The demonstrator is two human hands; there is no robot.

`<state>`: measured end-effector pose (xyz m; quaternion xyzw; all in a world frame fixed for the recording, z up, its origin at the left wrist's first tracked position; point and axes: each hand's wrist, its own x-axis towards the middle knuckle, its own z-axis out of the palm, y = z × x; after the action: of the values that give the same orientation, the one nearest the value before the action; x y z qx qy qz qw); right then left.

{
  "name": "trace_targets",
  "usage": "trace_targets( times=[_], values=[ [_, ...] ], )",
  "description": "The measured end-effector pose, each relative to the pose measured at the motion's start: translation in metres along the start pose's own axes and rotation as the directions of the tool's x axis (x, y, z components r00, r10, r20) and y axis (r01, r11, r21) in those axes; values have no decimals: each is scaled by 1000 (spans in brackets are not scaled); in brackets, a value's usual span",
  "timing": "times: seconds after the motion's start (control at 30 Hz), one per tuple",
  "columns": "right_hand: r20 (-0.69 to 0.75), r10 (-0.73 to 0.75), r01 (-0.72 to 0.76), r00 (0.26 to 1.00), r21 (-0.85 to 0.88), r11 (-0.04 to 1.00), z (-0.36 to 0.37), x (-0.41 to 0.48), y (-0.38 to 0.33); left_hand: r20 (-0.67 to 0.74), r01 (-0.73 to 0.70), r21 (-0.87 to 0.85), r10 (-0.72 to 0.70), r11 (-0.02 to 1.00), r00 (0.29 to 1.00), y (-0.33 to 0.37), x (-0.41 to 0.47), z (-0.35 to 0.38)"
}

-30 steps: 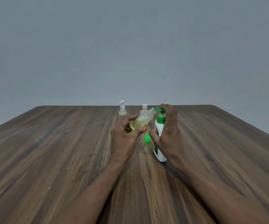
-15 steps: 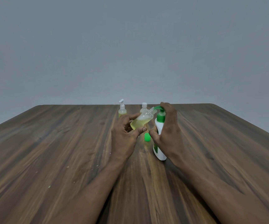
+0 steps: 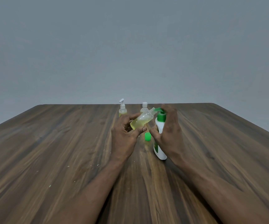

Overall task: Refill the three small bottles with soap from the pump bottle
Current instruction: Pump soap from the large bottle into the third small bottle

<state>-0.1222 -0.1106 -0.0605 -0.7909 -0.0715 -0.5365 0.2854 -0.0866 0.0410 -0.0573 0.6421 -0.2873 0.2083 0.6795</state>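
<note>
You hold the uncapped small bottle [image 3: 141,122] tilted, part full of yellow liquid, its mouth at the green spout of the pump bottle [image 3: 160,127]; contact cannot be confirmed. The pump bottle stands upright on the desk [image 3: 50,151]. Your left hand [image 3: 125,136] pinches the small bottle, just left of the pump bottle. Your right hand [image 3: 169,130] is curled round the pump bottle, fingers over its head. A green cap [image 3: 147,136] lies just left of the pump bottle. Behind and to its left stand a white-capped bottle [image 3: 144,107] and a pump-topped bottle [image 3: 122,109].

Green cap [image 3: 147,136], 2 bottles [image 3: 122,109] crowd centre; table [image 3: 50,143] flanks open.
</note>
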Motion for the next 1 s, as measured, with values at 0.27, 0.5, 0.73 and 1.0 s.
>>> trace_targets(
  times=[0.27,0.5,0.73,1.0],
  values=[
    [20,5,-5,1000,-8,1000,0,1,0,-3,-21,20,22,1000,1000,1,-1,1],
    [-9,-12,12,1000,-1,1000,-1,1,-2,-14,-13,16,13,1000,1000,1,0,-1],
    [4,-2,2,1000,-2,1000,0,1,0,-9,-16,19,16,1000,1000,1,-1,-1],
    [33,1,-1,999,4,1000,-1,2,0,7,11,-3,-11,1000,1000,4,-2,2]
  ],
)
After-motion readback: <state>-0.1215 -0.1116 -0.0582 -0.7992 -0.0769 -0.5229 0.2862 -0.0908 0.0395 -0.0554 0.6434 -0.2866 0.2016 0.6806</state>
